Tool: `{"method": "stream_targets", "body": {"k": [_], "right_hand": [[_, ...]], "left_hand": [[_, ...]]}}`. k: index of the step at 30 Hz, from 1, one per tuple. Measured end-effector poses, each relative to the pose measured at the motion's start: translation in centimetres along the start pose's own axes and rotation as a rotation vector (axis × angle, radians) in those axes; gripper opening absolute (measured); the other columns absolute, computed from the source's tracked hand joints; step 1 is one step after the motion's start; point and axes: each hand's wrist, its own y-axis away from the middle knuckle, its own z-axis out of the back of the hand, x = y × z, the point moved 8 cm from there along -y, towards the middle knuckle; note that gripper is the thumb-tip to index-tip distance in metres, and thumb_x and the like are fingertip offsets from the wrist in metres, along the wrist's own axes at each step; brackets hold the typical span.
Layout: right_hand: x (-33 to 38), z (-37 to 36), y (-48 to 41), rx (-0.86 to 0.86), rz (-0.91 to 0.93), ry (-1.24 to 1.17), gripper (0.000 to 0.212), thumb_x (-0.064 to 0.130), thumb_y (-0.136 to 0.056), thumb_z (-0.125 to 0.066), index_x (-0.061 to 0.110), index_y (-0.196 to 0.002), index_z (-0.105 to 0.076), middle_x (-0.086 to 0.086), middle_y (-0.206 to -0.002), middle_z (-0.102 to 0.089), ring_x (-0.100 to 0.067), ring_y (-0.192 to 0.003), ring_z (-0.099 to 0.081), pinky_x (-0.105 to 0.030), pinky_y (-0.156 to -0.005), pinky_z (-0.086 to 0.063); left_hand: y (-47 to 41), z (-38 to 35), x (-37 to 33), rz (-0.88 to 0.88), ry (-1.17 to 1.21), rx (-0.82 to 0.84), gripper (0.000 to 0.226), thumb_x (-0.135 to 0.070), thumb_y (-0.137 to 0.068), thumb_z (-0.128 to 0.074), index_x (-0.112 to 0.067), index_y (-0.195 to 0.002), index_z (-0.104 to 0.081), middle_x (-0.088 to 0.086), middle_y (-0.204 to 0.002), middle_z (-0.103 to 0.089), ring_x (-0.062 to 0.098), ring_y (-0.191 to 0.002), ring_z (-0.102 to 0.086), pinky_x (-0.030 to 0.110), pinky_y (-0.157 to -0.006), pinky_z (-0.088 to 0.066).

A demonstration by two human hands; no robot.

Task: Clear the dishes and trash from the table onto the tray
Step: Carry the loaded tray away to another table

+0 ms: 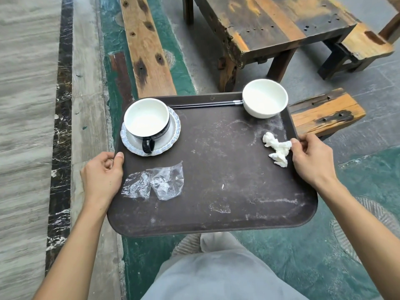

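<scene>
- The brown tray (216, 169) is held level in front of the person's body, above the floor, clear of any table.
- The left hand (101, 176) grips the tray's left rim, thumb on top and fingers curled under the edge.
- The right hand (311, 161) is closed on the right rim in the same way, its thumb touching the crumpled white napkin (278, 149) that lies at that edge.
- On the tray's far left corner sits a white cup (147, 120) with a dark handle, upright on a scalloped saucer (173, 135).
- A white bowl (265, 98) stands in the far right corner, and a pair of dark chopsticks (203, 104) lies along the far rim between cup and bowl.
- A piece of clear plastic wrap (155, 184) lies flat on the near left part, just beside the left hand.
- Judging by this load, the gathering looks finished: dishes and trash are all aboard, and the wooden table (270, 24) ahead shows nothing on the part in view.
- The step in hand appears to be carrying the loaded tray away.
- The next move calls for keeping the tray flat with both grips firm; the bowl sits close to the rim, and the light napkin and plastic could slide or blow off if it tips.
</scene>
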Motion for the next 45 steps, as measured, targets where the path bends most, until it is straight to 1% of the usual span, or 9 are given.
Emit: {"method": "stream_targets", "body": {"k": [4, 7, 13, 16, 20, 28, 32, 42, 45], "right_hand": [[0.5, 0.6, -4.6, -0.005, 0.011, 0.019, 0.025, 0.029, -0.098, -0.051, 0.007, -0.102, -0.062, -0.008, -0.086, -0.066, -0.033, -0.086, -0.059, -0.033, -0.074, -0.036], [0.9, 0.9, -7.0, -0.006, 0.012, 0.031, 0.024, 0.029, -0.098, -0.051, 0.007, -0.101, -0.061, -0.011, -0.086, -0.067, -0.035, -0.086, -0.06, -0.038, -0.077, -0.04], [1.7, -0.1, -11.3, -0.006, -0.004, 0.041, 0.023, 0.026, -0.099, -0.051, 0.006, -0.099, -0.062, -0.008, -0.082, -0.064, -0.031, -0.082, -0.056, -0.033, -0.072, -0.033], [2.4, -1.0, -13.2, -0.009, -0.019, 0.038, 0.022, 0.026, -0.099, -0.051, 0.006, -0.098, -0.061, -0.007, -0.083, -0.064, -0.028, -0.08, -0.053, -0.032, -0.071, -0.032], [4.1, -2.4, -16.0, -0.029, -0.041, 0.035, 0.022, 0.026, -0.099, -0.051, 0.006, -0.098, -0.06, -0.008, -0.083, -0.062, -0.026, -0.078, -0.048, -0.032, -0.07, -0.03], [8.4, -5.0, -22.7, -0.09, -0.088, 0.031, 0.024, 0.028, -0.1, -0.05, 0.007, -0.101, -0.061, -0.008, -0.082, -0.063, -0.029, -0.077, -0.052, -0.033, -0.07, -0.033], [9.9, -6.1, -25.6, -0.125, -0.112, 0.024, 0.025, 0.029, -0.099, -0.05, 0.007, -0.102, -0.061, -0.009, -0.081, -0.065, -0.031, -0.077, -0.055, -0.035, -0.069, -0.034], [9.8, -7.1, -32.4, -0.166, -0.201, -0.006, 0.021, 0.029, -0.098, -0.051, 0.011, -0.1, -0.062, -0.005, -0.08, -0.065, -0.03, -0.078, -0.057, -0.035, -0.07, -0.036], [8.6, -7.1, -35.3, -0.17, -0.224, -0.007, 0.021, 0.032, -0.098, -0.05, 0.014, -0.099, -0.061, -0.003, -0.081, -0.065, -0.03, -0.079, -0.057, -0.036, -0.071, -0.038]], "left_hand": [[-2.7, -2.1, -2.8, 0.001, 0.006, 0.004, 0.022, -0.031, -0.095, -0.062, -0.013, -0.083, -0.066, 0.026, -0.066, -0.061, 0.023, -0.058, -0.046, 0.031, -0.066, -0.039], [-4.8, -3.3, -4.1, -0.011, 0.02, 0.009, 0.023, -0.031, -0.095, -0.062, -0.012, -0.084, -0.068, 0.026, -0.066, -0.062, 0.025, -0.059, -0.048, 0.031, -0.069, -0.041], [-9.5, -5.9, -5.6, -0.021, 0.039, 0.043, 0.025, -0.033, -0.095, -0.061, -0.012, -0.083, -0.068, 0.012, -0.054, -0.049, 0.022, -0.052, -0.041, 0.03, -0.067, -0.04], [-12.6, -7.2, -5.7, -0.019, 0.024, 0.063, 0.026, -0.035, -0.094, -0.061, -0.014, -0.082, -0.068, 0.021, -0.06, -0.057, 0.023, -0.053, -0.045, 0.028, -0.061, -0.038], [-17.6, -8.6, -6.7, -0.052, 0.04, 0.071, 0.024, -0.034, -0.094, -0.061, -0.015, -0.081, -0.068, 0.025, -0.063, -0.059, 0.023, -0.052, -0.043, 0.028, -0.064, -0.039], [-28.8, -11.2, -8.5, -0.113, 0.054, 0.094, 0.025, -0.035, -0.093, -0.061, -0.015, -0.079, -0.066, 0.023, -0.057, -0.054, 0.023, -0.051, -0.04, 0.029, -0.064, -0.039], [-34.2, -12.8, -9.7, -0.126, 0.114, 0.13, 0.026, -0.037, -0.093, -0.06, -0.017, -0.075, -0.064, 0.004, -0.05, -0.042, 0.02, -0.049, -0.035, 0.029, -0.063, -0.036], [-42.7, -18.4, -14.4, -0.175, 0.092, 0.188, 0.026, -0.035, -0.092, -0.061, -0.019, -0.071, -0.063, 0.002, -0.048, -0.041, 0.018, -0.048, -0.036, 0.029, -0.066, -0.037], [-44.5, -21.0, -16.5, -0.202, 0.078, 0.205, 0.027, -0.035, -0.093, -0.06, -0.016, -0.073, -0.063, 0.01, -0.05, -0.043, 0.02, -0.049, -0.036, 0.03, -0.062, -0.036]]}}
